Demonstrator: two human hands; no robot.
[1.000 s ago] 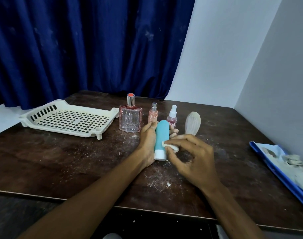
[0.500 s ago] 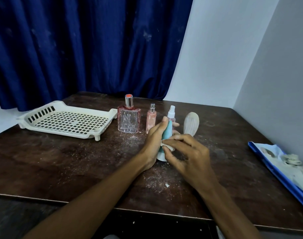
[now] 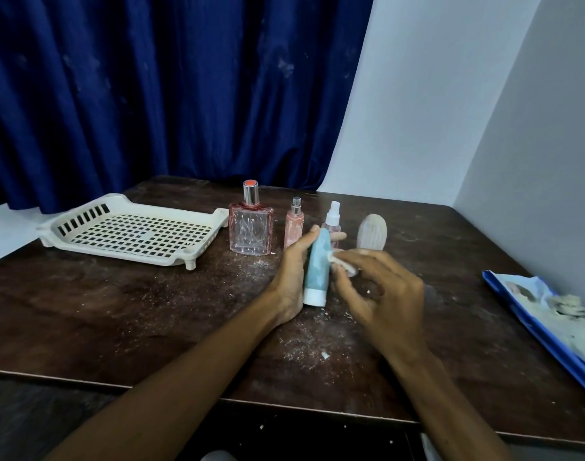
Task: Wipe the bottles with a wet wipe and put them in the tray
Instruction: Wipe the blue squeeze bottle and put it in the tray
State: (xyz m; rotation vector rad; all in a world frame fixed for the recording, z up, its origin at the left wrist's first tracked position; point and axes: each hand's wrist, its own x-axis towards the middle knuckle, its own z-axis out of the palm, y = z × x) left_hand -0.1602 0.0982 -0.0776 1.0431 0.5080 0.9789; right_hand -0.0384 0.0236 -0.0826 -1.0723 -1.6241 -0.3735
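Observation:
My left hand [image 3: 292,274] grips a teal tube bottle [image 3: 316,267] with a white cap pointing toward me, held above the table's middle. My right hand [image 3: 380,294] pinches a small white wet wipe [image 3: 342,261] against the tube's right side. Behind them stand a square glass perfume bottle [image 3: 250,227] with a silver and red cap, a slim pink spray bottle [image 3: 294,226], a small clear spray bottle [image 3: 333,217] partly hidden by my fingers, and a pale ribbed oval bottle [image 3: 372,231]. The cream slotted tray [image 3: 131,229] sits at the left, with nothing in it.
The dark wooden table [image 3: 118,311] is dusted with white crumbs around my hands. A blue wet wipe packet [image 3: 550,324] lies at the right edge. A blue curtain hangs behind; white walls close the right side.
The tube has turned in my left hand, showing more of its teal side. My right hand has slid the wipe up and to the tube's right side.

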